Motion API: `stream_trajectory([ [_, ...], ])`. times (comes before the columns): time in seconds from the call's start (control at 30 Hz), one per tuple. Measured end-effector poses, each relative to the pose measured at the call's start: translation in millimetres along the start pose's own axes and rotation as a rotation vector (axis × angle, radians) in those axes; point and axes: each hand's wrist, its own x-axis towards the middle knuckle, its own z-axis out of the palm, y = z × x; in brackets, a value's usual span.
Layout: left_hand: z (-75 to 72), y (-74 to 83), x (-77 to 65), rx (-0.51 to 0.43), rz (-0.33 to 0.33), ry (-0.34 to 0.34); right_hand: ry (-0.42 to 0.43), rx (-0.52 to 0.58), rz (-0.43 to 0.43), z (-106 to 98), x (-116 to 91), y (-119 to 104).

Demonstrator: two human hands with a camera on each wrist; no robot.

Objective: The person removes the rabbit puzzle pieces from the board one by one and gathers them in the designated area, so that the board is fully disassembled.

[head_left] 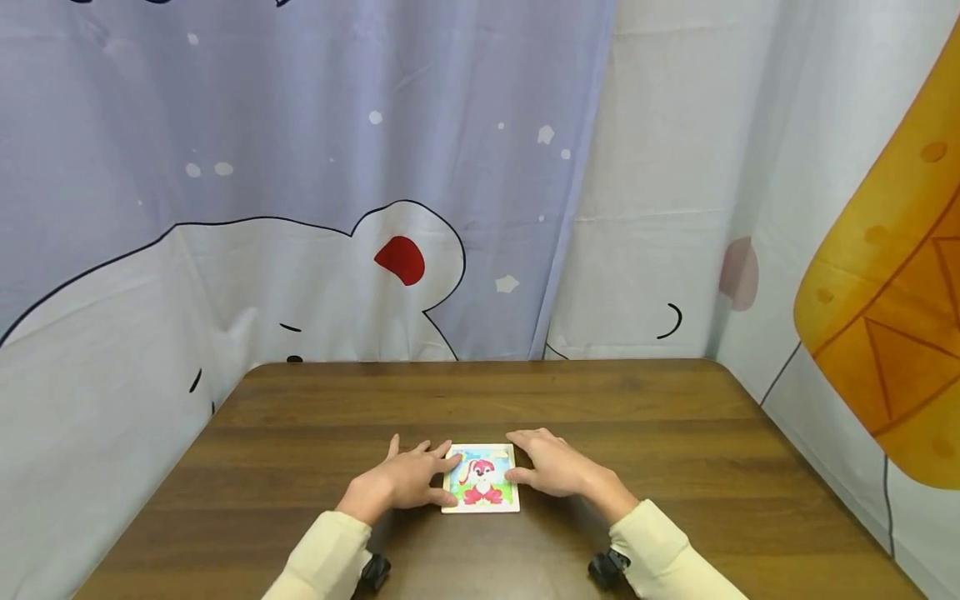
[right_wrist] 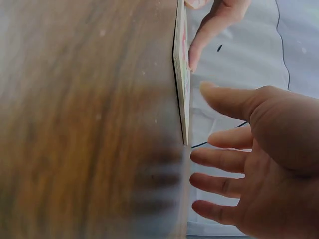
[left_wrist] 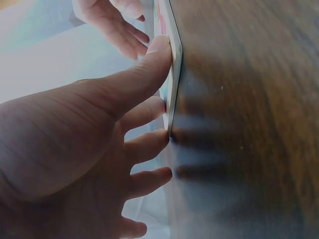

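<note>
Grip of the left hand [head_left: 408,477] is kept loose and spread: the thumb is laid on the near left corner of a thin, square, pale-rimmed picture board [head_left: 501,490], and the index fingertip is rested on its upper left part. By the left wrist view, the middle fingertip is placed at the board's edge, while the remaining fingers are extended beyond it.

Grip of the right hand [head_left: 555,464] is likewise opened, with nothing enclosed by it. Its thumb is held just above the board's right edge, a narrow gap being shown by the right wrist view, and its fingers are stretched forward past the far right corner.

Between both hands, the board is laid flat on a brown, wood-grained table [head_left: 300,433], in its nearer half and close to the middle. On its face, a pink-and-white cartoon animal [head_left: 482,483] with long ears is printed against blue and green.

Both forearms are covered by cream-coloured sleeves [head_left: 318,558], and a small black device [head_left: 375,572] is carried beneath each wrist. Behind the table, a lavender-grey and white fabric curtain [head_left: 480,100] is hung, marked with black outlines, a red patch [head_left: 402,259] and, at the right, a large orange shape [head_left: 892,333].
</note>
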Motion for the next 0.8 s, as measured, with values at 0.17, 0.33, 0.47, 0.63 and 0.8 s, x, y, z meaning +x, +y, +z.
stream_trajectory([
  [0.17,0.1,0.2,0.1,0.0,-0.004,0.0,-0.006,0.039,-0.019,0,3,0],
  [0.33,-0.8,0.0,0.5,-0.001,-0.003,0.003,-0.001,0.072,-0.026,-1,8,-1],
  [0.47,-0.9,0.0,0.6,0.0,-0.002,0.007,0.023,0.09,-0.031,1,10,-3],
  [0.63,-0.6,0.0,0.9,0.004,0.001,0.008,0.044,0.107,-0.036,3,13,-4],
  [0.8,-1.0,-0.3,1.2,0.004,-0.001,0.012,0.062,0.097,-0.04,3,16,-7],
])
